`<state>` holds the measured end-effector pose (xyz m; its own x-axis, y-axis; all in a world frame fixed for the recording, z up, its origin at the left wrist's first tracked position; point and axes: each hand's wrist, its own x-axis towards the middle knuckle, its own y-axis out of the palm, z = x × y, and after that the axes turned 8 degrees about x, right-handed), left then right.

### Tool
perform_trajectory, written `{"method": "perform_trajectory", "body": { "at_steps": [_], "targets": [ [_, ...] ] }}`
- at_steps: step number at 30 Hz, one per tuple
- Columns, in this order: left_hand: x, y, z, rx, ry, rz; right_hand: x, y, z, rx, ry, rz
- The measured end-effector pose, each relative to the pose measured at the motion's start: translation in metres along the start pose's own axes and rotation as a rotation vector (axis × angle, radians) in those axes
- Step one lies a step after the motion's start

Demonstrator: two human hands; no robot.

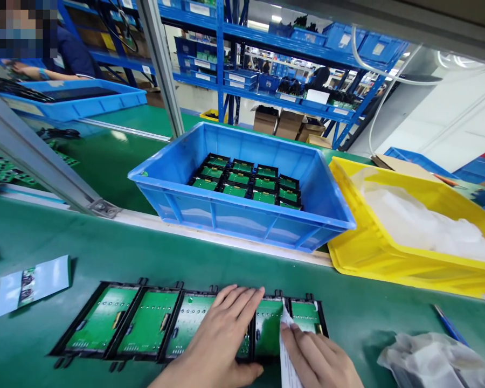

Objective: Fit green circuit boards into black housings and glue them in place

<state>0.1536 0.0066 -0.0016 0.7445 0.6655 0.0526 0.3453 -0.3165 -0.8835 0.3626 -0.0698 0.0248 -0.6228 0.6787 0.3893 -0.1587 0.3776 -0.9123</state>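
A row of green circuit boards in black plastic frames [145,323] lies side by side on the green bench. My left hand [222,334] rests over the middle boards with its fingers stretched out flat, hiding part of them. In my right hand [317,355] is a folded piece of white paper [288,355] with faint print, pinched by the fingers. The paper's upper tip touches the area between the two rightmost boards. My right hand covers the lower part of the last board.
Behind the boards stands a blue bin [242,215] with several framed boards inside. A yellow bin [420,264] with white plastic bags is on its right. A printed card [44,283], a blue pen [450,326] and a plastic bag [436,361] lie on the bench. A person works at far left.
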Motion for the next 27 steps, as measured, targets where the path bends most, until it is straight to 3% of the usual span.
{"method": "perform_trajectory", "body": {
  "at_steps": [6,11,16,21,24,27],
  "targets": [
    [0.001,-0.002,-0.002,0.002,-0.014,0.034,-0.002,0.002,0.005,0.001,0.022,0.02],
    [-0.001,0.0,-0.001,-0.003,-0.002,0.003,0.003,-0.002,-0.003,0.183,0.127,0.023],
    [-0.001,0.0,0.0,-0.004,0.002,-0.003,0.013,-0.014,-0.027,0.595,0.588,-0.193],
    [-0.001,-0.004,-0.002,-0.014,-0.017,0.048,0.001,-0.022,-0.046,0.99,0.991,-0.373],
    [-0.001,-0.005,-0.002,-0.024,-0.022,0.054,-0.005,-0.015,-0.044,1.239,1.11,-0.349],
    [-0.001,-0.003,-0.001,-0.011,-0.016,0.057,-0.004,-0.004,-0.034,1.325,1.168,-0.177]
  ]
}}
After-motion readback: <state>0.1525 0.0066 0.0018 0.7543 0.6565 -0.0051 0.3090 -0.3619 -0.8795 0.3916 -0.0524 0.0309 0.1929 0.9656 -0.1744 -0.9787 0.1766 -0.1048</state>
